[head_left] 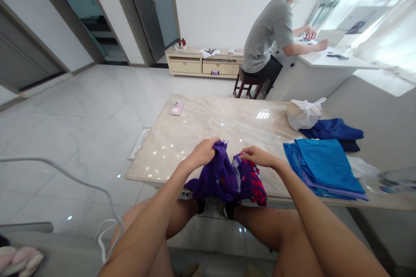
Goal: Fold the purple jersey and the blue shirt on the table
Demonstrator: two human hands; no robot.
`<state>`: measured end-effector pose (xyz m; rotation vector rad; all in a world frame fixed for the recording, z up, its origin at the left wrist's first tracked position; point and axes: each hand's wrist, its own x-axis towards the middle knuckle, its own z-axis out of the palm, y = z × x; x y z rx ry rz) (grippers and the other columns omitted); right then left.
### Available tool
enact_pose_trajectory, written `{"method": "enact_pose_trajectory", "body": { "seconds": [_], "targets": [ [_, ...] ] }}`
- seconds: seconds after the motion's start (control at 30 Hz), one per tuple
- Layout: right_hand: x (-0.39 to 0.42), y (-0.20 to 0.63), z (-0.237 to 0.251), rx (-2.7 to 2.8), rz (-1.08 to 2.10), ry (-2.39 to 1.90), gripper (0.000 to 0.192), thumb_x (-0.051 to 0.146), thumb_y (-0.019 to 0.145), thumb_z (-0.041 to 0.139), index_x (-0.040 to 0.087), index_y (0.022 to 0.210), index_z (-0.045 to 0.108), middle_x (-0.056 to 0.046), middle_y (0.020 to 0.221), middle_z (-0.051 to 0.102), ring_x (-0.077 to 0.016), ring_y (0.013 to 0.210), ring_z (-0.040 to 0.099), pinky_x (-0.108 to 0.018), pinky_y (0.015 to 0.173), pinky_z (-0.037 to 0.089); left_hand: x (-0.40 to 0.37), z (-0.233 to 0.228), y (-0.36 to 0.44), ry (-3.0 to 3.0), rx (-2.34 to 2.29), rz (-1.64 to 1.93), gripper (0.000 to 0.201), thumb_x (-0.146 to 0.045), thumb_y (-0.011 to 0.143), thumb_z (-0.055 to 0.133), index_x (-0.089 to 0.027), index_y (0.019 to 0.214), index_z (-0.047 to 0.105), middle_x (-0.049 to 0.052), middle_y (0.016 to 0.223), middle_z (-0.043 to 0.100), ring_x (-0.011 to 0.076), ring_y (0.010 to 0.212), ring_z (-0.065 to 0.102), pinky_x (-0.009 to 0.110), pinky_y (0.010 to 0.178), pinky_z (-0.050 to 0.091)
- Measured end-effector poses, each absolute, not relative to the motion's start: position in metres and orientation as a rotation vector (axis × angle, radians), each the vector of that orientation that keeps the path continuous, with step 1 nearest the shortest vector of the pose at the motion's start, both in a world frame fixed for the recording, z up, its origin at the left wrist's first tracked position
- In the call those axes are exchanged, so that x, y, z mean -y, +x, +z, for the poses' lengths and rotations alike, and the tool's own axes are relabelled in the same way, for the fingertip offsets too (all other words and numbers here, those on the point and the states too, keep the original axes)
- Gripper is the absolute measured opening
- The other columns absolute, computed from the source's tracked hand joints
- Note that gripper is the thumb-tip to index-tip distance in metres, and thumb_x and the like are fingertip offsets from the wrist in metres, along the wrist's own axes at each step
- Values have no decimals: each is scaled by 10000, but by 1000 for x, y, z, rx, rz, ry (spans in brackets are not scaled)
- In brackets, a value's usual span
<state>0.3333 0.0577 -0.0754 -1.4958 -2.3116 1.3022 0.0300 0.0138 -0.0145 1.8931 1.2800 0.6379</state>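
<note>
A crumpled purple garment (217, 179) with red patterned parts hangs between my two hands, over the near edge of the marble-topped table (208, 117). My left hand (204, 151) is closed on its upper left part, where a bit of white shows. Gripping the red and purple part on the other side is my right hand (256, 156), with the fingers pinched together. The lower folds drop below the table edge in front of my legs. What kind of garment it is cannot be made out.
Folded blue cloth (328, 164), dark blue cloth (334, 130) and a white plastic bag (305, 114) lie on the table's right. A small pink packet (177, 108) sits at the far left. A person (273, 30) sits on a stool beyond. A white cable (81, 181) crosses at left.
</note>
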Motion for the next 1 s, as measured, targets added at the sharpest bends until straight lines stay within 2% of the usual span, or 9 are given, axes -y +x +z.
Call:
{"method": "enact_pose_trajectory", "body": {
  "seconds": [0.13, 0.23, 0.33, 0.43, 0.53, 0.63, 0.7, 0.87, 1.0],
  "targets": [
    [-69, 362, -56, 1655, 823, -1607, 682, 860, 889, 545, 199, 856, 709, -48, 782, 720, -224, 773, 648, -320, 689, 530, -34, 14, 8, 1282, -1354, 1719, 286, -173, 884, 631, -197, 1095, 823, 75, 1134, 842, 261, 1185, 754, 371, 1125, 566],
    [-66, 378, -50, 1532, 864, -1600, 637, 794, 811, 745, 191, 1013, 792, -74, 928, 813, -279, 894, 732, -364, 786, 603, -44, 13, -12, 820, -1375, 1972, 188, -310, 910, 748, -187, 1041, 801, 87, 1123, 837, 266, 1189, 760, 385, 1117, 581],
    [-61, 385, -46, 1772, 917, -1649, 437, 543, 703, 892, 186, 952, 850, -85, 935, 841, -352, 984, 759, -419, 883, 616, -46, 0, -27, 687, -1523, 1979, 186, -353, 908, 802, -193, 1005, 799, 111, 1136, 836, 276, 1184, 770, 407, 1125, 580],
    [-57, 388, -39, 1887, 983, -1598, 298, 377, 695, 778, 174, 895, 864, -91, 935, 846, -357, 998, 765, -421, 913, 612, -40, -6, -35, 915, -1674, 1709, 180, -306, 807, 889, -200, 930, 810, 110, 1063, 847, 304, 1131, 784, 431, 1101, 592],
    [-49, 389, -28, 1901, 1191, -1525, 368, 368, 707, 733, 174, 986, 875, -74, 1000, 852, -301, 952, 760, -378, 889, 612, -24, 1, -39, 1204, -1474, 1148, 244, -284, 667, 967, -207, 850, 825, 102, 936, 846, 322, 942, 801, 417, 894, 654],
    [-41, 391, -23, 2071, 1540, -1514, 309, 426, 699, 808, 184, 882, 867, -43, 916, 832, -260, 854, 733, -329, 804, 599, -13, 9, -45, 1307, -1196, 727, 268, -211, 592, 965, -215, 826, 836, 93, 883, 839, 305, 827, 786, 381, 762, 649],
    [-40, 392, -26, 2120, 1570, -1538, 283, 454, 690, 821, 186, 778, 842, -31, 825, 803, -247, 799, 708, -310, 742, 572, -16, 7, -52, 1264, -1244, 888, 282, -144, 587, 889, -208, 857, 838, 74, 885, 832, 269, 838, 774, 348, 792, 639],
    [-64, 397, -43, 1719, 838, -1737, 544, 705, 781, 716, 174, 814, 827, -56, 749, 760, -270, 769, 677, -333, 676, 508, -51, -16, -78, 739, -1642, 1753, 278, -121, 628, 739, -166, 900, 774, 22, 839, 771, 185, 879, 736, 317, 920, 613],
    [-82, 404, -49, 1614, 610, -1770, 661, 849, 779, 678, 192, 757, 754, -74, 719, 730, -271, 754, 655, -340, 667, 482, -59, -28, -96, 606, -1712, 1772, 310, -126, 617, 741, -158, 924, 761, 13, 810, 754, 175, 833, 726, 317, 871, 624]
  ]
}}
